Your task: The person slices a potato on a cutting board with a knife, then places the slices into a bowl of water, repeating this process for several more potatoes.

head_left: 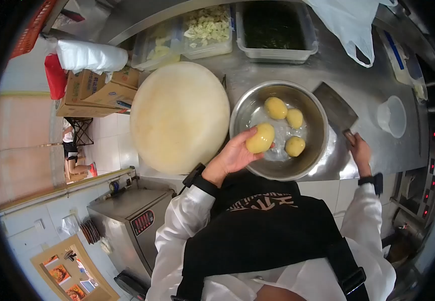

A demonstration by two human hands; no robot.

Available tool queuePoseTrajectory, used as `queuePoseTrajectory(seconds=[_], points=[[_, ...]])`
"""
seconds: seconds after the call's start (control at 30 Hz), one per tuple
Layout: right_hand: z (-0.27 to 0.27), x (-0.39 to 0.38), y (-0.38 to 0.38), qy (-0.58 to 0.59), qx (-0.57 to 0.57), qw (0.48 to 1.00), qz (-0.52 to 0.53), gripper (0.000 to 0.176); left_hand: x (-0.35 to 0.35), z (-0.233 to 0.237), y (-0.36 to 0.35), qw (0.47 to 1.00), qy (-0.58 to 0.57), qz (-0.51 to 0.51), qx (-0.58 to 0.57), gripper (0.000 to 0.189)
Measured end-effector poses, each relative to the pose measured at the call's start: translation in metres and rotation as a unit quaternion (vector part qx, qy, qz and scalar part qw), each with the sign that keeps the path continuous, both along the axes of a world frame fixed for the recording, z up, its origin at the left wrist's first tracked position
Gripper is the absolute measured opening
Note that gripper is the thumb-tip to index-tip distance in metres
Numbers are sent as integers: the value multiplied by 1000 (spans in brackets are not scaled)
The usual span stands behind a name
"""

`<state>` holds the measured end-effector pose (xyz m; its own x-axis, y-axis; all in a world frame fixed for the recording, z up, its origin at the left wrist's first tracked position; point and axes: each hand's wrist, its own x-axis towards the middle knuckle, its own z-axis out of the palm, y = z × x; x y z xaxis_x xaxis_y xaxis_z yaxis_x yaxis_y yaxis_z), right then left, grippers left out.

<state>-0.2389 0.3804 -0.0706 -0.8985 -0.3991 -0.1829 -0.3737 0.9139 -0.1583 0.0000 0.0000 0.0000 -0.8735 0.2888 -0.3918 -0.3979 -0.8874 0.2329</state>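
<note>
**Station check, head view.**

1. L hand (230, 158): palm up and fingers curled round one peeled potato (260, 138). It is held just inside the near-left rim of the steel bowl (237, 113), above the water. The potato's long axis slants up and to the right in view, approx. in line with the fingers.
2. R hand (360, 153): closed on the handle of the cleaver (334, 105), just beside the bowl's right rim. The blade lies flat on the counter (368, 80) and points away from the person.
3. Relation noted: the chopping board (179, 115) lies to the left of the held potato and touches or nearly touches the bowl's left side. The L hand is the nearer to it. The R hand is on the far side of the bowl, well apart from the board.
4. Counts:
   - Potatoes: 4 total, 1 in hand and 3 in the bowl.
   - Bowl: 1.
   - Board: 1, round, nothing on it.
   - Cleaver: 1.
   - Plastic tubs (208, 30) along the back: 3. One has pale cut pcs, one has dark contents, and the contents of the third are unclear.
   - White cup (392, 116): 1, right of the cleaver.
   - Plastic bag (350, 25): 1, back right.
</note>
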Motion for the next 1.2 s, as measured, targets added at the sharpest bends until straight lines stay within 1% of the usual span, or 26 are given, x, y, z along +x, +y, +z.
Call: queuePoseTrajectory(seconds=[0.07,0.1,0.13,0.17,0.2,0.23,0.27,0.3,0.33,0.37,0.43,0.5,0.57,0.63,0.67,0.7,0.73,0.77,0.83,0.87,0.9,0.93,0.97,1.03,1.07,1.2], points=[[4,10,34,15,15,999,-47,35,0,13,2,998,-17,64,-18,55],[19,18,37,37,26,996,-73,33,7,17,-12,998,7,66,-14,55],[20,35,48,36,-6,996,-77,33,14,27,-19,987,24,67,-141,53],[23,55,58,29,-39,996,-80,32,24,41,-28,961,35,67,-268,52],[27,75,70,17,-146,988,-53,34,31,54,-37,947,52,58,-310,58],[27,88,70,9,-254,967,-26,36,39,56,-50,943,51,60,-324,58],[30,104,49,5,-266,964,-25,36,50,54,-62,885,84,65,-454,62],[43,126,23,20,-349,935,-58,38,62,50,-73,812,116,67,-568,67],[61,149,-3,38,-425,900,-90,39,74,47,-85,764,133,88,-625,73],[83,169,-39,38,-424,900,-91,39,86,51,-97,765,133,87,-624,73],[121,200,-118,-83,-499,841,-191,41,111,60,-125,601,163,32,-781,72],[116,225,-157,-190,-513,819,-174,39,136,58,-151,621,160,20,-767,71],[130,254,-210,-267,-494,815,-143,39,155,52,-176,638,155,9,-754,70],[134,277,-248,-329,-465,813,-123,38,173,46,-201,591,147,-78,-789,67],[140,287,-265,-349,-443,817,-123,35,179,41,-211,594,153,-84,-786,67],[138,295,-277,-346,-440,818,-132,35,184,37,-217,557,180,-86,-807,65],[136,303,-286,-328,-403,848,-103,33,188,33,-222,520,206,-87,-825,63],[135,310,-295,-310,-362,876,-75,32,192,32,-223,529,212,-90,-817,63],[151,319,-318,-290,-344,890,-66,31,197,45,-221,484,201,-22,-851,57],[156,319,-326,-284,-302,909,-28,33,202,37,-221,494,203,-23,-845,57],[159,319,-333,-278,-260,925,12,35,207,26,-220,485,231,21,-843,53],[161,319,-339,-271,-232,934,29,37,212,17,-218,477,255,66,-838,49],[160,319,-345,-274,-221,936,26,37,213,10,-214,487,253,66,-833,49],[157,316,-355,-243,-218,941,89,37,212,-1,-203,448,253,115,-850,39],[157,314,-360,-236,-207,944,104,39,212,-5,-203,456,246,117,-847,39],[160,304,-373,-276,-148,941,126,43,217,-12,-197,455,227,121,-853,34]])
